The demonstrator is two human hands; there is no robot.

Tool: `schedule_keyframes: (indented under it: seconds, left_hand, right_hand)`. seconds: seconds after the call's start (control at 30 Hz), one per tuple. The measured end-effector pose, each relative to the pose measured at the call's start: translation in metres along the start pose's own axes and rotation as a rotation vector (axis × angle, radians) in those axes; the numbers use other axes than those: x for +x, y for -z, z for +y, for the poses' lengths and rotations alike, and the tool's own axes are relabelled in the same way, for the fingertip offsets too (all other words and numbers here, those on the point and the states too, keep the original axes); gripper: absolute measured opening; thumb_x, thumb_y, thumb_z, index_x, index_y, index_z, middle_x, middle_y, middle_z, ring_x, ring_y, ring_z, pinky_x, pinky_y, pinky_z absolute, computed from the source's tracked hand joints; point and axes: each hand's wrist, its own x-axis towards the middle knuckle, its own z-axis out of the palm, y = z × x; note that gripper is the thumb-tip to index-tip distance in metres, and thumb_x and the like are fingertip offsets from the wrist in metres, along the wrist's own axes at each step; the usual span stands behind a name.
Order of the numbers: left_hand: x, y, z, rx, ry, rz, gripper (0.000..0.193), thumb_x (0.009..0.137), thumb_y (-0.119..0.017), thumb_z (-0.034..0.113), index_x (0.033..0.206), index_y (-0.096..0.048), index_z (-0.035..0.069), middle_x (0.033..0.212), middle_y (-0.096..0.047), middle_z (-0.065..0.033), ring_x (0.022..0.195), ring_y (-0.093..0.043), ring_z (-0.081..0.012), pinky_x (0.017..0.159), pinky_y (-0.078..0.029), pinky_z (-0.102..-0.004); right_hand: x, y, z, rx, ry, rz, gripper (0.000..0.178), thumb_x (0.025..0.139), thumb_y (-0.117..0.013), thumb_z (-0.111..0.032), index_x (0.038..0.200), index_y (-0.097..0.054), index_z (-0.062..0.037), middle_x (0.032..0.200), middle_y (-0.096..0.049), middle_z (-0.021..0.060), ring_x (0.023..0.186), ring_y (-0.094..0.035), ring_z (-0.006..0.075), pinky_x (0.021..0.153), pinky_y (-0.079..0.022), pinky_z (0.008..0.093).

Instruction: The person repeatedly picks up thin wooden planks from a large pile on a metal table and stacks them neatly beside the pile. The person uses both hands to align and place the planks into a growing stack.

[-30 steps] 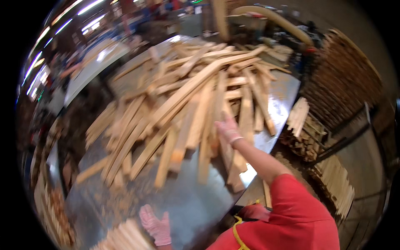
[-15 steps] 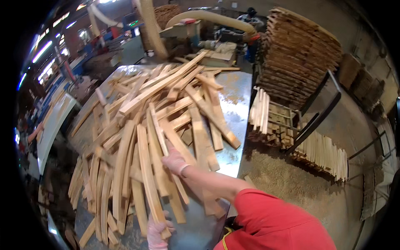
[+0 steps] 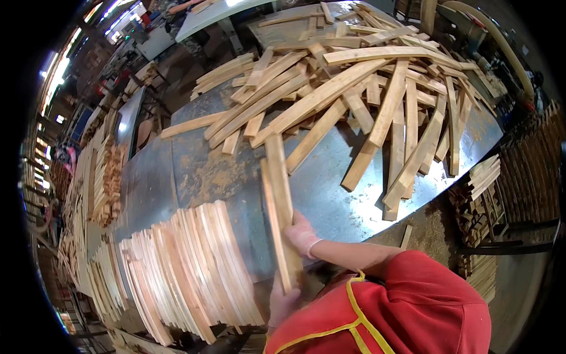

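Two pale wooden slats, a wider one (image 3: 283, 203) and a narrower one (image 3: 272, 218), lie side by side in both my hands, pointing away from me. My gloved right hand (image 3: 302, 235) is closed round their right side near the middle. At their near end my gloved left hand (image 3: 284, 302) grips them, its fingers partly hidden. A loose pile of curved slats (image 3: 377, 141) spreads over the metal table (image 3: 330, 177) beyond. To the left of my hands, a tight row of slats (image 3: 191, 265) lies along the near edge.
Sawdust (image 3: 212, 174) is scattered on the table. Stacked wooden pieces (image 3: 106, 183) stand at the left. Past the pile is a white-topped table (image 3: 206, 17) with a person beside it. A dark metal cart frame (image 3: 513, 248) and more slats stand at the right.
My view has swung left, bringing the row of slats into sight. Both hands have moved from the pile to the bare table beside that row, carrying two slats.
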Motion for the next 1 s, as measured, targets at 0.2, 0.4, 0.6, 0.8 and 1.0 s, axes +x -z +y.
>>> schedule_keyframes:
  seconds: [0.2, 0.4, 0.6, 0.8, 1.0]
  left_hand:
    - [-0.024, 0.050, -0.019, 1.512, -0.126, 0.514, 0.080, 0.083, -0.075, 0.042, 0.149, -0.050, 0.004, 0.146, -0.055, -0.0183, 0.138, -0.048, -0.0392, 0.116, -0.038, -0.0516]
    - [0.013, 0.078, -0.031, 1.798, -0.021, 0.603, 0.074, 0.093, -0.061, 0.047, 0.150, -0.049, 0.002, 0.148, -0.053, -0.0138, 0.143, -0.043, -0.0342, 0.120, -0.034, -0.0499]
    - [0.069, -0.006, 0.122, 1.692, -0.247, 0.398, 0.076, 0.097, -0.067, 0.052, 0.150, -0.053, 0.000, 0.145, -0.058, -0.0277, 0.131, -0.059, -0.0411, 0.111, -0.049, -0.0482]
    - [0.229, -0.119, 0.233, 1.707, -0.666, 0.314, 0.082, 0.094, -0.071, 0.058, 0.148, -0.056, -0.001, 0.143, -0.059, -0.0302, 0.136, -0.055, -0.0420, 0.118, -0.042, -0.0498]
    - [0.374, -0.189, 0.269, 1.619, -0.556, -0.015, 0.090, 0.092, -0.078, 0.046, 0.158, -0.041, -0.003, 0.149, -0.054, -0.0308, 0.134, -0.055, -0.0407, 0.116, -0.043, -0.0473]
  right_hand:
    - [-0.019, -0.108, 0.055, -0.408, 0.139, -0.467, 0.053, 0.088, -0.065, -0.018, 0.138, -0.056, -0.0009, 0.126, -0.068, 0.0317, 0.124, -0.064, 0.0464, 0.105, -0.052, 0.0494]
    - [-0.005, -0.063, 0.000, -0.408, 0.277, -0.820, 0.038, 0.087, -0.065, -0.025, 0.119, -0.065, -0.0033, 0.107, -0.072, 0.0191, 0.100, -0.068, 0.0338, 0.090, -0.052, 0.0439]
    - [0.077, 0.128, -0.100, -0.204, 0.488, -0.068, 0.054, 0.086, -0.063, -0.019, 0.138, -0.057, -0.0045, 0.121, -0.068, 0.0200, 0.113, -0.064, 0.0343, 0.101, -0.050, 0.0421]
    - [0.179, 0.266, -0.160, -0.418, 0.543, 0.571, 0.058, 0.085, -0.064, -0.017, 0.140, -0.058, -0.0007, 0.140, -0.062, 0.0245, 0.133, -0.055, 0.0420, 0.116, -0.043, 0.0460]
    - [0.238, 0.309, -0.162, -0.476, 0.149, 0.341, 0.059, 0.085, -0.072, -0.012, 0.139, -0.051, -0.0011, 0.122, -0.070, 0.0263, 0.115, -0.070, 0.0426, 0.092, -0.058, 0.0484]
